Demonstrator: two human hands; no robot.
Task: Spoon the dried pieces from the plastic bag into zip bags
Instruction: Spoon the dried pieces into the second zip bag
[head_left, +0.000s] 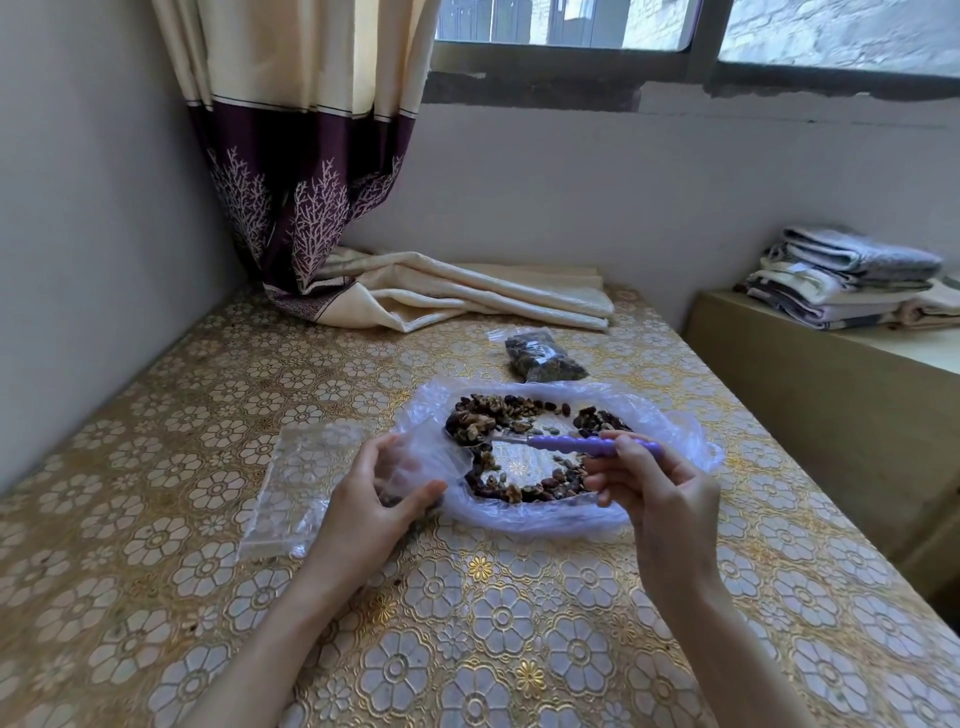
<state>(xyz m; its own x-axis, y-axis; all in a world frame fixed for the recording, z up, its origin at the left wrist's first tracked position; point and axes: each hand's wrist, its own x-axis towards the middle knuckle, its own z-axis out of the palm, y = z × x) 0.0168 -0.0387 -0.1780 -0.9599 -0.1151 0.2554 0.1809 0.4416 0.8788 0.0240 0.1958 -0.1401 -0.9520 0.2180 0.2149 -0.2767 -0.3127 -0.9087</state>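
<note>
A clear plastic bag (670, 415) lies spread open on the table, with brown dried pieces (498, 410) in a ring inside it. My right hand (660, 483) grips a spoon by its purple handle (576, 445); the spoon's bowl rests among the pieces at the bag's left side. At the bag's left edge, my left hand (374, 493) holds a small clear zip bag (410, 467) between thumb and fingers. A filled zip bag (543, 356) lies behind the plastic bag. Empty zip bags (296, 478) lie flat to the left.
The table wears a gold floral cloth (467, 623). A cream and purple curtain (415, 291) drapes onto its far side. A low cabinet (831, 405) with folded towels (841, 280) stands to the right. A wall runs along the left.
</note>
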